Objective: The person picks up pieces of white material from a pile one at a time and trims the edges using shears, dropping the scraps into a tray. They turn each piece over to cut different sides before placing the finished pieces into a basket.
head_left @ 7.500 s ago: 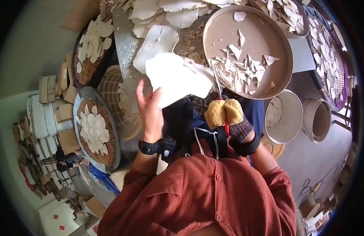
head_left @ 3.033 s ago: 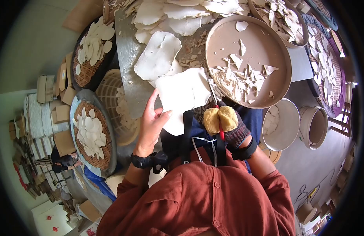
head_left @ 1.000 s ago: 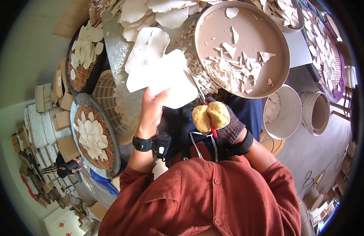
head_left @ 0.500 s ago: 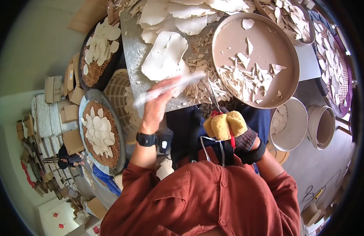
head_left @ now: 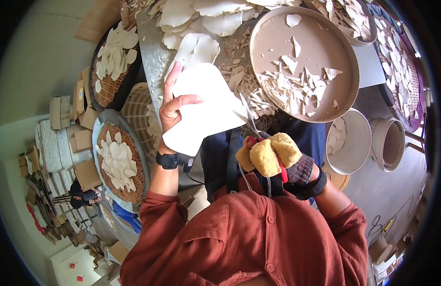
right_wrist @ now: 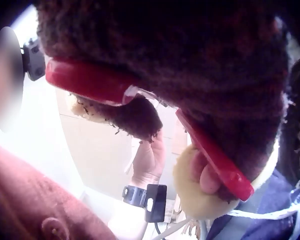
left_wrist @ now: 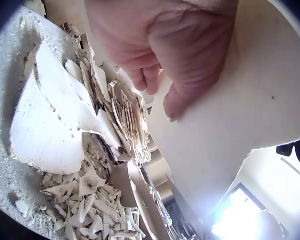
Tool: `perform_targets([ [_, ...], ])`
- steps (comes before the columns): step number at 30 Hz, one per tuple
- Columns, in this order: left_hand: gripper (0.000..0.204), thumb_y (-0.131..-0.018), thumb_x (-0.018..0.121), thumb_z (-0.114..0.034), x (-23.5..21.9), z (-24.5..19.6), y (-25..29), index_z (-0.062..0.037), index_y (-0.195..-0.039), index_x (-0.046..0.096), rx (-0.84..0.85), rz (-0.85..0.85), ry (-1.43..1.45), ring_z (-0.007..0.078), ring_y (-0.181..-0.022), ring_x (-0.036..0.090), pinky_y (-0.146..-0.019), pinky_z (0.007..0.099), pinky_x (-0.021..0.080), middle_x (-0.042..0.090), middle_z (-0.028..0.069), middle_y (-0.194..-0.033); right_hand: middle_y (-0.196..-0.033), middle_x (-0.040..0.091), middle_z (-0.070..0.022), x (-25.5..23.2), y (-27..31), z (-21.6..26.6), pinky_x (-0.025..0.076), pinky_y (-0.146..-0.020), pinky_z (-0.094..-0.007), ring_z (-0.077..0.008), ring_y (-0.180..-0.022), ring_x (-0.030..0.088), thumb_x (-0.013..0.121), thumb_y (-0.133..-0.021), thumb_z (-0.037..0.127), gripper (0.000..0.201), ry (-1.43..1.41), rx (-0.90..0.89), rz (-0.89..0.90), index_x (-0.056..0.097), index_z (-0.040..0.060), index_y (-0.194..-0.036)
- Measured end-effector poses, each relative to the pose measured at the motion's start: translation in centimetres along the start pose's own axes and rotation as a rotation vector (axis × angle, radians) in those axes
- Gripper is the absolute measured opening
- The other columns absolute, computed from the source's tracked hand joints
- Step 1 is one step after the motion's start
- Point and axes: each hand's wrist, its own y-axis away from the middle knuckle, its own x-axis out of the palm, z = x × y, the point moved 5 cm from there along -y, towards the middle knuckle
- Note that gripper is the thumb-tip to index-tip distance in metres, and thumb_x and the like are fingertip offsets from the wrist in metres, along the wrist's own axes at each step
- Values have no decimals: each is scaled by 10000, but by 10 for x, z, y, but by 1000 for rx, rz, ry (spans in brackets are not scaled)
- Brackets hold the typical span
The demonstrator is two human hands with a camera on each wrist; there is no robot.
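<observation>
My bare left hand point(head_left: 172, 107) pinches a thin white sheet point(head_left: 206, 107) with smooth curved edges, thumb on its upper face; in the left wrist view the thumb of the hand point(left_wrist: 180, 50) presses on the sheet point(left_wrist: 215, 125). Gloved, my right hand point(head_left: 299, 169) grips red-handled scissors point(head_left: 249, 114) with yellow sponge pads point(head_left: 265, 157) around the handles. The blades stand apart from the sheet, pointing toward the table. In the right wrist view, the dark knit glove point(right_wrist: 165, 55) wraps the red handles point(right_wrist: 90, 82).
A round tray point(head_left: 320, 33) with broken white pieces lies right of a metal table point(head_left: 151, 47) holding stacked sheets point(head_left: 220, 21) and scraps. Woven trays of oval pieces point(head_left: 116, 162), a plastic basket point(head_left: 135, 107) and a white bucket point(head_left: 356, 152) stand around. Another person point(head_left: 80, 195) is far left.
The sheet, seen edge-on half a second ago, now shows its broad face, and my left hand's hold on it differs. The sponge-padded scissors have shifted slightly and tilted.
</observation>
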Motion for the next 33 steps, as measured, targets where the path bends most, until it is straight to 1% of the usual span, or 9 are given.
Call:
perform_targets([
  [5,192,-617,783,-51,6,2,1,-94,-786,701,-54,-4,47,267,-1254,417,-981,358,421,318,146,-1423,-1014,639,-113,-1,1,5,461,-854,-338,-257,-965,607,632,-811,73,245,-251,75,-157,602,35,-1051],
  [7,202,-613,786,-51,4,7,0,-93,-791,699,-66,15,72,261,-1227,450,-960,350,441,327,148,-1416,-1013,639,-107,9,4,2,458,-866,-333,-252,-975,606,639,-805,76,248,-1235,229,-143,599,29,-1046],
  [9,207,-608,788,-47,3,5,-4,-89,-789,697,-42,33,38,259,-1216,462,-956,347,445,331,150,-1411,-1014,641,-95,2,4,-6,458,-876,-329,-234,-973,610,644,-812,93,244,-722,227,-240,599,22,-1042],
  [18,316,-686,721,-23,3,14,8,-28,-990,633,-49,-19,-49,198,-1112,515,-872,299,461,509,129,-1232,-978,618,-116,5,-5,23,504,-816,-341,-226,-898,614,559,-891,168,240,-818,12,-159,555,-18,-1042],
  [20,199,-833,609,-21,5,32,36,31,-1025,598,-556,-171,121,136,-997,566,-861,251,444,587,71,-1085,-1003,628,-142,-5,-9,5,506,-825,-358,-244,-927,621,537,-900,178,269,-1026,-65,-123,566,-47,-1044],
  [23,268,-872,552,-20,27,17,45,23,-1134,520,-651,-206,477,129,-984,576,-875,264,445,597,73,-1084,-1067,610,-192,-19,-8,-16,493,-869,-405,-290,-986,607,506,-914,196,328,-1247,-94,-141,544,-79,-1090],
  [27,340,-858,568,-15,42,8,61,28,-1182,477,-754,-120,524,116,-955,583,-859,258,458,599,74,-1079,-1046,619,-127,-29,-3,-38,458,-913,-376,-233,-981,597,491,-897,145,221,-26,-69,-415,557,-16,-1032],
  [30,357,-848,582,-12,46,3,64,31,-1187,475,-790,-55,504,107,-944,584,-847,245,459,599,72,-1076,-1181,548,-107,-35,-7,-66,380,-993,-353,-230,-1107,518,558,-872,220,345,117,46,-461,505,66,-1176],
  [33,373,-841,584,-2,45,6,64,30,-1195,475,-840,35,510,104,-945,582,-843,239,458,600,70,-1073,-1062,604,-153,-38,-8,-52,454,-909,-378,-260,-999,586,506,-888,154,261,-291,-45,-531,540,-25,-1074],
])
